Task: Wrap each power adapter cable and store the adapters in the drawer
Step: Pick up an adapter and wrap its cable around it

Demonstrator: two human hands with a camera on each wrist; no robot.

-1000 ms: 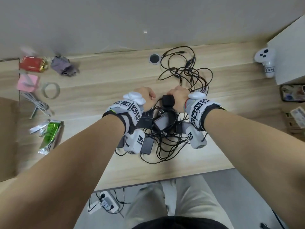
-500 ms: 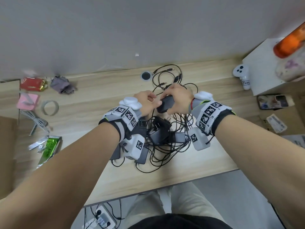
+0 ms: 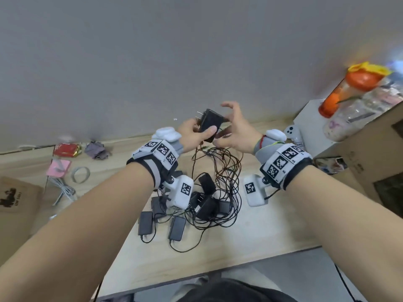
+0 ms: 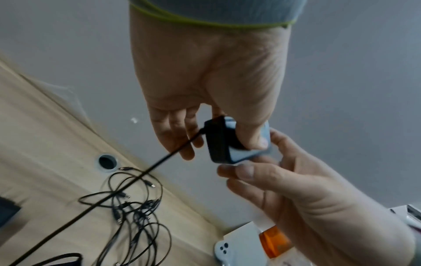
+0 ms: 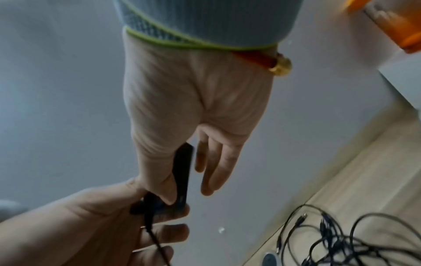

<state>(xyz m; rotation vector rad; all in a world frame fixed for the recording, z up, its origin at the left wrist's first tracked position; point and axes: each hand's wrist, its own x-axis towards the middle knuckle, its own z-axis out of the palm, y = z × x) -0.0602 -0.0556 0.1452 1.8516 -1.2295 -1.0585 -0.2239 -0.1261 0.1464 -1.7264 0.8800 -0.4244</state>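
Observation:
My left hand (image 3: pixel 202 127) grips a black power adapter (image 3: pixel 210 122) and holds it up in front of the grey wall, prongs pointing up-left. Its thumb (image 4: pixel 255 140) lies across the adapter's face. My right hand (image 3: pixel 224 125) is beside it, thumb (image 5: pixel 167 192) resting on the adapter's lower end and the other fingers (image 5: pixel 212 171) straight and spread clear of it. The adapter's cable (image 3: pixel 196 158) hangs down into a tangle of black cables (image 3: pixel 226 171). Several more black adapters (image 3: pixel 205 205) lie in a pile on the wooden table (image 3: pixel 250 232). No drawer is in view.
At the right stand a white box (image 3: pixel 309 118), a white controller (image 3: pixel 293 131), an orange-lidded bottle (image 3: pixel 353 88) and a cardboard box (image 3: pixel 370 153). On the left lie a tape roll (image 3: pixel 80 174), pink pad (image 3: pixel 58 167), red packet (image 3: pixel 66 149), grey cloth (image 3: pixel 97 149) and white cable (image 3: pixel 62 188).
Both hands have lifted one adapter off the pile and raised it toward the wall, its cable trailing. The right hand's fingers have spread away from it. The head view has tilted up.

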